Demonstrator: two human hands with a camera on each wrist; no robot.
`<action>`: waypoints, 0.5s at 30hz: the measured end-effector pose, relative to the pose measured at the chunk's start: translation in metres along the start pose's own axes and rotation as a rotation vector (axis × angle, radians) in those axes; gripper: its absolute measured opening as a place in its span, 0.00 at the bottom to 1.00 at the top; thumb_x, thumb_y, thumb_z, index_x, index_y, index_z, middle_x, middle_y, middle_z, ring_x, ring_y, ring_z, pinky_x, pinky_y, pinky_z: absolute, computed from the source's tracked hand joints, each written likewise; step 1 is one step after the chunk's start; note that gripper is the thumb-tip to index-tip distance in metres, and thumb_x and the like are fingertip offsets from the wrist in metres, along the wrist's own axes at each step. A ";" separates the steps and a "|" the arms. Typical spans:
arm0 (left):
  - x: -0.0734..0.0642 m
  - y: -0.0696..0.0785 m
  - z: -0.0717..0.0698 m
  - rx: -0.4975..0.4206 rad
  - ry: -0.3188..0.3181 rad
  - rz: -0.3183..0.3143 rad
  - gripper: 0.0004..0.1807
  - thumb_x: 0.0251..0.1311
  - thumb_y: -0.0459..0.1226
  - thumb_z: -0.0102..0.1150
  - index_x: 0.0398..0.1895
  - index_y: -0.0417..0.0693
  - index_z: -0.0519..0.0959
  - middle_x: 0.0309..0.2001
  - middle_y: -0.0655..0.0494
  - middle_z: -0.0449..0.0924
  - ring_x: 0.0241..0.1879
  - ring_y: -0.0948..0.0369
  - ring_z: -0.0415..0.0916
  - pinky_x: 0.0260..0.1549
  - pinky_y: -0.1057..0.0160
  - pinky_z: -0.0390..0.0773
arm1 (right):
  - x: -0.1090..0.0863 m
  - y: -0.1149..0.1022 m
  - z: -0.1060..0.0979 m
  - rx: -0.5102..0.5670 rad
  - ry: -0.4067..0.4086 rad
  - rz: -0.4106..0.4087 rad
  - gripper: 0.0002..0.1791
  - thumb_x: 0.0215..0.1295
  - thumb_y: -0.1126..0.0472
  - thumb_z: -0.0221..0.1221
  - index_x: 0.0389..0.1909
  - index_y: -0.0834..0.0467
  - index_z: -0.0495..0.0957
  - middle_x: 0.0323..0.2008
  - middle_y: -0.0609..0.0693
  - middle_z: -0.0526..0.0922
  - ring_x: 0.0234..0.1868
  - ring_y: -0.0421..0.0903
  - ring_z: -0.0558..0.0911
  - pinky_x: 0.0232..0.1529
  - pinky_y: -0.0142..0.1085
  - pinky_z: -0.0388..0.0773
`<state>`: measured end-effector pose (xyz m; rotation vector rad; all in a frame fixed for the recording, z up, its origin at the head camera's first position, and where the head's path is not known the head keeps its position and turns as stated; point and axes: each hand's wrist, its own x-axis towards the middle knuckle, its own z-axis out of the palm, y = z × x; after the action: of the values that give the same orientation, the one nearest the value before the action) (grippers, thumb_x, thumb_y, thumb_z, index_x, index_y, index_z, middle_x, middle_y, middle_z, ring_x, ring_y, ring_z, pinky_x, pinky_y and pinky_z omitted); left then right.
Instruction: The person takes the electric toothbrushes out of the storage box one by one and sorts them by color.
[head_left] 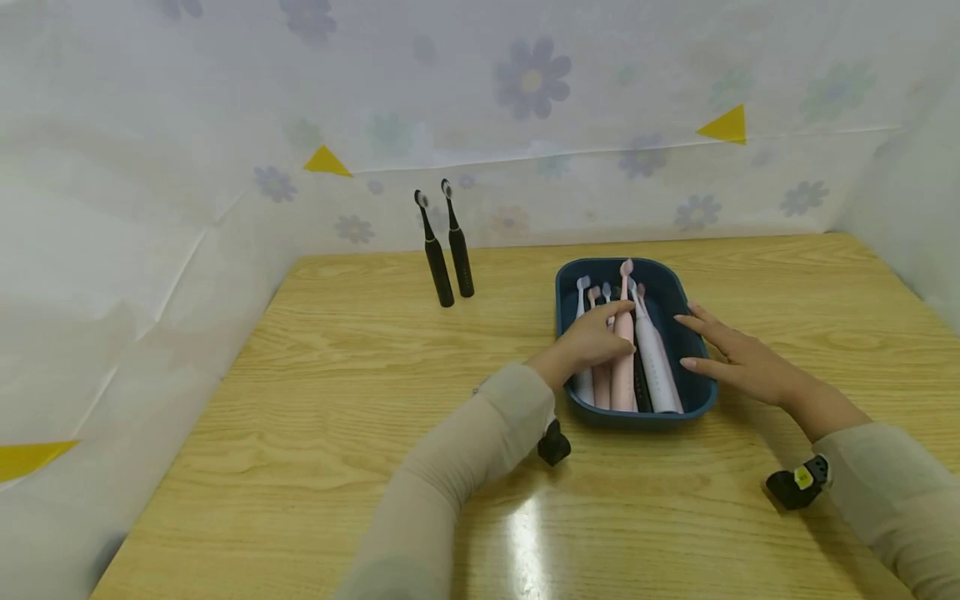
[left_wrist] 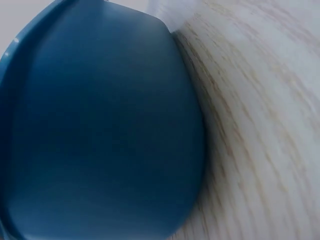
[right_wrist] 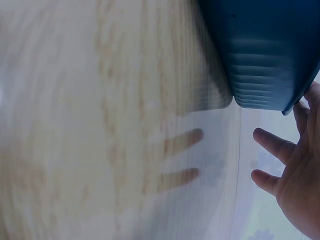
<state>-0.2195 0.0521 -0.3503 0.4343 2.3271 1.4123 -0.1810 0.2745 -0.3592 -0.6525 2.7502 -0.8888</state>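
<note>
Left hand [head_left: 592, 340] pinches pink toothbrush [head_left: 622, 379], head pointing to twelve o'clock, inside blue bin [head_left: 696, 392]. Right hand [head_left: 742, 357], fingers spread wide, touches bin at three o'clock. Risk: white toothbrush [head_left: 655, 365], close at pink one's three o'clock, may catch, because handles crowded.

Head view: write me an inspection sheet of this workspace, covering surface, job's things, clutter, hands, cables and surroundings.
Surface: wood-grain table, with a glare patch near its front.
Job's things: blue bin holding several toothbrushes, among them a white toothbrush; two black toothbrushes stand outside it, toward the back.
Clutter: nothing seen.
Left hand: holds a pink toothbrush in the bin.
Right hand: at the bin's right rim, fingers spread.
Cables: nothing seen.
Surroundings: pale flowered wall covering, yellow triangles.
</note>
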 end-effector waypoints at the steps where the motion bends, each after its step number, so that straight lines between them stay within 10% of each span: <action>1: -0.001 0.000 -0.001 -0.021 -0.005 0.000 0.34 0.48 0.30 0.57 0.60 0.57 0.62 0.60 0.59 0.59 0.45 0.63 0.63 0.30 0.67 0.68 | 0.000 0.000 0.000 0.000 0.000 0.000 0.35 0.60 0.53 0.52 0.65 0.54 0.47 0.66 0.53 0.37 0.60 0.65 0.48 0.48 0.62 0.52; 15: -0.011 0.001 -0.012 -0.187 0.051 0.089 0.35 0.49 0.28 0.57 0.60 0.62 0.61 0.61 0.62 0.55 0.19 0.62 0.67 0.17 0.68 0.67 | 0.001 0.003 -0.002 -0.006 -0.029 -0.023 0.36 0.61 0.52 0.50 0.66 0.55 0.44 0.66 0.54 0.33 0.59 0.67 0.48 0.46 0.64 0.51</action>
<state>-0.2151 0.0384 -0.3425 0.4561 2.2122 1.6841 -0.1833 0.2768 -0.3597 -0.6938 2.7261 -0.8698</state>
